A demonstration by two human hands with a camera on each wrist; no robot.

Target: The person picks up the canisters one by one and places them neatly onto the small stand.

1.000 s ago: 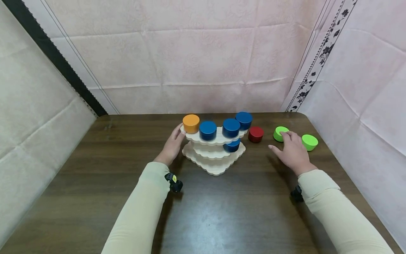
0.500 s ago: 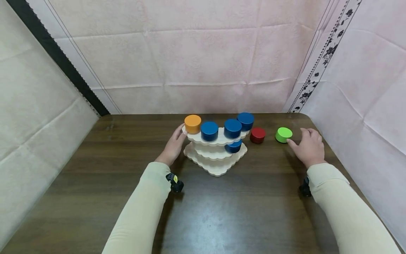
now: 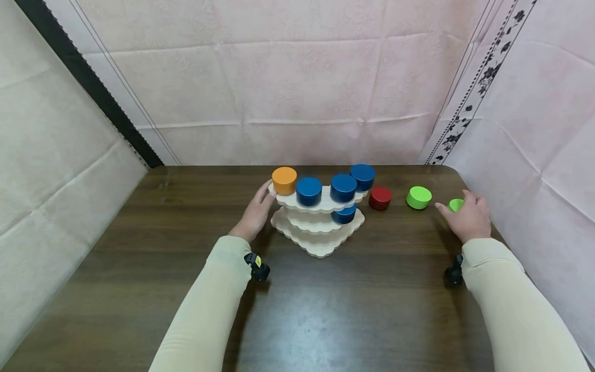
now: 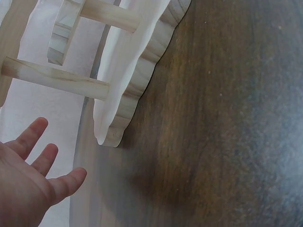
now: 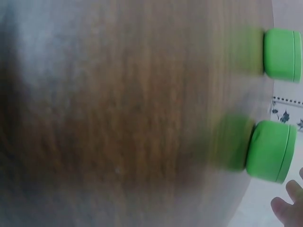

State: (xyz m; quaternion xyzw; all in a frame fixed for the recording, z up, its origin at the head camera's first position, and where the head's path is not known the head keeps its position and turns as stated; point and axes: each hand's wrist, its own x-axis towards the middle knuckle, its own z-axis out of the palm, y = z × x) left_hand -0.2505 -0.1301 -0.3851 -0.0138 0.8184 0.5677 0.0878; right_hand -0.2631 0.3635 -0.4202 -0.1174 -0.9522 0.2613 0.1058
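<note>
In the head view, a pale wooden stand (image 3: 313,238) has three scalloped tiers joined by round posts. On its top tier sit an orange cylinder (image 3: 284,181) and blue cylinders (image 3: 309,191); another blue cylinder (image 3: 344,214) is on the middle tier. My left hand (image 3: 253,213) touches the top tier's left edge; the left wrist view shows its visible fingers (image 4: 67,184) spread. My right hand (image 3: 468,219) is around a green cylinder (image 3: 455,205) at the far right, thumb and fingers apart. The right wrist view shows fingertips (image 5: 296,191) beside that green cylinder (image 5: 270,151).
A second green cylinder (image 3: 419,197) stands left of my right hand. A red cylinder (image 3: 380,198) is between it and the stand. The brown wooden table (image 3: 325,310) meets light cloth walls (image 3: 297,82) at the back and sides.
My right hand has moved right, from between the two green cylinders to the far right one, which it now partly hides. My left hand and the stand have stayed in place.
</note>
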